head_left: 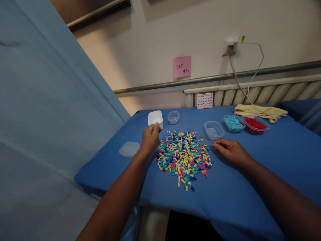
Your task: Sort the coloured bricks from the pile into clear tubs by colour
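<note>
My left hand (151,136) is closed at the near right corner of a white plastic container (155,117), its thumb over the rim. Just right of that hand spreads a heap of small building bricks (184,152) in yellow, pink, teal, white and navy. To the heap's right, my right hand (230,150) is low over the cloth with thumb and forefinger together; anything between the fingertips is too small to make out. The nearest thing beyond it is a clear plastic tub (214,130) with nothing visible inside.
Farther right stand a tub of light-blue bricks (234,123) and a tub of red bricks (255,125), with a yellow cloth (258,111) behind. A small clear tub (173,117) is at the back; a clear lid (129,149) lies left. Blue curtain (50,100) hangs at left.
</note>
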Demonstrator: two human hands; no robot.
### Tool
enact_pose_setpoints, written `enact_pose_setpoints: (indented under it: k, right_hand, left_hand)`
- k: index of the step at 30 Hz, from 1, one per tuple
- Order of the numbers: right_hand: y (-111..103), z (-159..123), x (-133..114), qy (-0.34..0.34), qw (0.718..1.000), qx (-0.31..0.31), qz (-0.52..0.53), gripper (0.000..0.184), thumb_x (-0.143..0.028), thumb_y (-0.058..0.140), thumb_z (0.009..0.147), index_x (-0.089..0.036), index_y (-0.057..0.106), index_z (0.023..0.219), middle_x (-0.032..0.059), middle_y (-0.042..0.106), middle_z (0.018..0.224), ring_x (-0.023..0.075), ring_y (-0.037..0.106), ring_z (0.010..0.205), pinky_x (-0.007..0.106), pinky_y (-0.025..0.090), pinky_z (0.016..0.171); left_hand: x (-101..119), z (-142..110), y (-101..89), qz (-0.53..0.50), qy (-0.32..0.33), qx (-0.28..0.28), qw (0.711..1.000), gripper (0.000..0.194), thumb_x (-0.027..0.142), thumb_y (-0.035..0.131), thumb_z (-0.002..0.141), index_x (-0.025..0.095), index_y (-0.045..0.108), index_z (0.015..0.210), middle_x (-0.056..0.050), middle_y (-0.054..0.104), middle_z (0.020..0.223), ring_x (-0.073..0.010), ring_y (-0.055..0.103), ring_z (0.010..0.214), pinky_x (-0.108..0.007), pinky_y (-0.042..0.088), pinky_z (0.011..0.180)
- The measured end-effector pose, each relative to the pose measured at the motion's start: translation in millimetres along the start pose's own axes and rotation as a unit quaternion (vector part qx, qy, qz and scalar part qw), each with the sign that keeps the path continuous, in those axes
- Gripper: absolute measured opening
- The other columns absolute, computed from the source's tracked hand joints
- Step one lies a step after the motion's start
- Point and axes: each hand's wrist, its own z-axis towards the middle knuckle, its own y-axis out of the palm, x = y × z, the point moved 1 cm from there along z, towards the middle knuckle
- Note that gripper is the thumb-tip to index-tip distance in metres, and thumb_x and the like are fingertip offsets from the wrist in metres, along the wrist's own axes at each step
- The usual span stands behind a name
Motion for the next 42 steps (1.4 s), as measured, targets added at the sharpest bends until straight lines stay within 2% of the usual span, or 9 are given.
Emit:
enact_pose_setpoints:
  k: [2, 5, 9, 13, 20, 25, 31, 37, 42]
  right_hand:
    - [0.1, -0.8, -0.7, 0.011, 1.000, 0.006, 0.000, 0.038, -0.051, 0.060, 0.097, -0.021, 0.081, 0.105, 0.0058, 0.081, 0.090, 0.0248, 0.075, 0.081, 0.036, 0.059, 0.074]
    - [0.2, -2.4, -1.1, 0.019, 1.000, 0.007, -0.005, 0.037, -0.052, 0.061, 0.097, -0.022, 0.081, 0.105, 0.0052, 0.081, 0.091, 0.0248, 0.076, 0.081, 0.035, 0.060, 0.075]
    - [-0.1, -3.3, -0.5, 0.023, 1.000, 0.008, -0.020, 0.033, -0.050, 0.063, 0.097, -0.025, 0.081, 0.106, 0.0041, 0.083, 0.098, 0.0256, 0.077, 0.087, 0.035, 0.061, 0.078]
    - [0.9, -2.3, -3.9, 0.032, 0.999, 0.001, -0.035, 0.031, -0.049, 0.063, 0.097, -0.025, 0.081, 0.108, 0.0040, 0.083, 0.099, 0.0256, 0.077, 0.088, 0.035, 0.061, 0.079]
    - [7.0, 4.7, -25.5, -0.022, 0.996, -0.023, -0.080, 0.027, -0.040, 0.059, 0.103, -0.024, 0.078, 0.111, 0.0055, 0.080, 0.103, 0.0219, 0.075, 0.091, 0.034, 0.058, 0.083]
    - [4.7, 27.6, -54.3, -0.064, 0.988, -0.101, -0.102, 0.022, -0.031, 0.057, 0.103, -0.022, 0.077, 0.107, 0.0058, 0.077, 0.100, 0.0201, 0.072, 0.091, 0.032, 0.055, 0.083]
    - [2.3, 40.4, -66.0, -0.030, 0.968, -0.197, -0.150, 0.018, -0.025, 0.062, 0.097, -0.023, 0.078, 0.103, 0.0035, 0.077, 0.096, 0.0182, 0.070, 0.083, 0.029, 0.051, 0.076]
    - [5.6, 30.1, -67.9, -0.030, 0.954, -0.211, -0.211, 0.020, -0.025, 0.059, 0.100, -0.022, 0.078, 0.106, 0.0060, 0.076, 0.102, 0.0204, 0.070, 0.093, 0.029, 0.049, 0.081]
    - [3.6, 28.1, -73.6, 0.000, 0.944, -0.207, -0.257, 0.019, -0.024, 0.058, 0.100, -0.022, 0.076, 0.101, 0.0062, 0.075, 0.099, 0.0204, 0.069, 0.089, 0.029, 0.045, 0.076]
  left_hand:
    - [-16.6, 10.0, -0.4, -0.034, -0.019, 0.059, 0.997, 0.054, 0.057, 0.046, 0.101, 0.019, 0.055, 0.063, 0.000, 0.052, 0.059, -0.0144, 0.049, 0.060, -0.026, 0.038, 0.060]
    - [-40.2, 12.3, 6.1, -0.054, -0.039, 0.087, 0.994, 0.052, 0.053, 0.050, 0.097, 0.022, 0.040, 0.057, 0.004, 0.035, 0.055, -0.0116, 0.033, 0.056, -0.027, 0.025, 0.055]
    - [-62.7, 9.0, 18.0, -0.059, -0.062, 0.043, 0.995, 0.051, 0.050, 0.054, 0.093, 0.023, 0.029, 0.057, 0.005, 0.024, 0.056, -0.0106, 0.025, 0.055, -0.027, 0.018, 0.053]
    - [-72.4, 13.0, 21.2, -0.080, -0.066, 0.008, 0.995, 0.050, 0.050, 0.056, 0.092, 0.023, 0.030, 0.059, 0.005, 0.025, 0.057, -0.0101, 0.024, 0.055, -0.027, 0.018, 0.052]
    - [-75.4, 19.3, 19.1, -0.091, -0.075, 0.026, 0.993, 0.051, 0.050, 0.057, 0.094, 0.022, 0.033, 0.059, 0.005, 0.028, 0.055, -0.0101, 0.026, 0.052, -0.026, 0.019, 0.049]
    - [-73.2, 17.6, 19.0, -0.077, -0.066, 0.013, 0.995, 0.052, 0.050, 0.057, 0.094, 0.023, 0.030, 0.059, 0.005, 0.027, 0.055, -0.0099, 0.026, 0.052, -0.025, 0.020, 0.048]
    - [-71.7, 15.9, 17.1, -0.062, -0.073, 0.001, 0.995, 0.053, 0.050, 0.058, 0.094, 0.023, 0.027, 0.060, 0.005, 0.024, 0.056, -0.0099, 0.024, 0.053, -0.026, 0.020, 0.049]
    - [-64.5, 14.8, 16.4, -0.042, -0.068, -0.005, 0.997, 0.052, 0.048, 0.056, 0.096, 0.023, 0.028, 0.061, 0.005, 0.024, 0.058, -0.0100, 0.026, 0.054, -0.027, 0.022, 0.052]
    - [-64.0, 17.0, 17.4, -0.043, -0.063, -0.019, 0.997, 0.052, 0.049, 0.056, 0.096, 0.023, 0.028, 0.061, 0.005, 0.025, 0.058, -0.0101, 0.026, 0.055, -0.027, 0.022, 0.052]
